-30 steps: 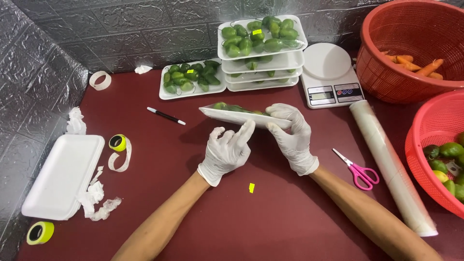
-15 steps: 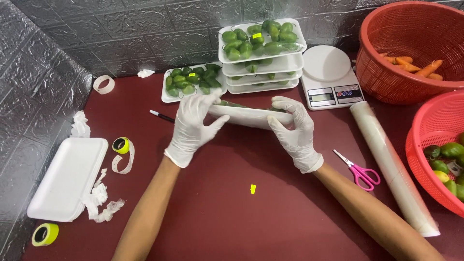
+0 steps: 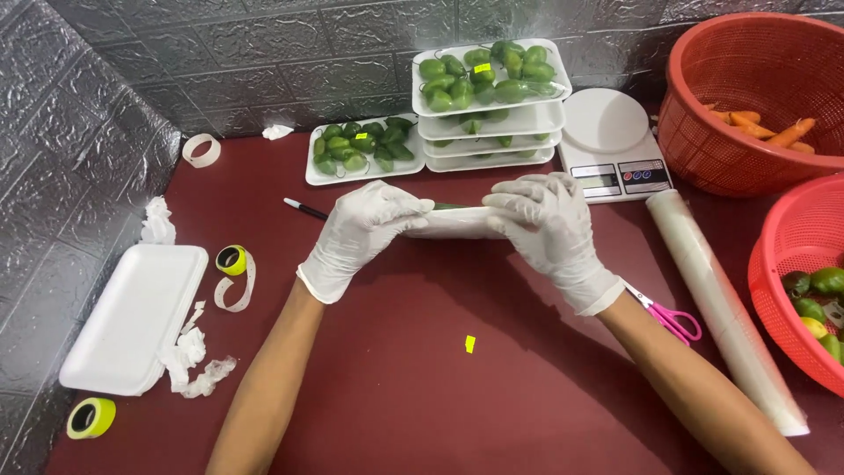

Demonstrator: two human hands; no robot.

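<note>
- Left hand [image 3: 365, 230] and right hand [image 3: 545, 224], both gloved, clamp opposite ends of the white foam tray [image 3: 457, 222] — tilted edge-on, steadied.
- Tray sits just before the stacked trays [image 3: 489, 114], above the bench [image 3: 457, 387].

The left hand [image 3: 365, 233], gloved in white, is moving from the tray's near corner, where it was a second ago, up onto the left end of the white foam tray [image 3: 457, 222], fingers now curling over its edge. The right hand [image 3: 547, 230] is sliding further over the right end. The tray is tipping on edge, so less of its green fruit is showing.
</note>
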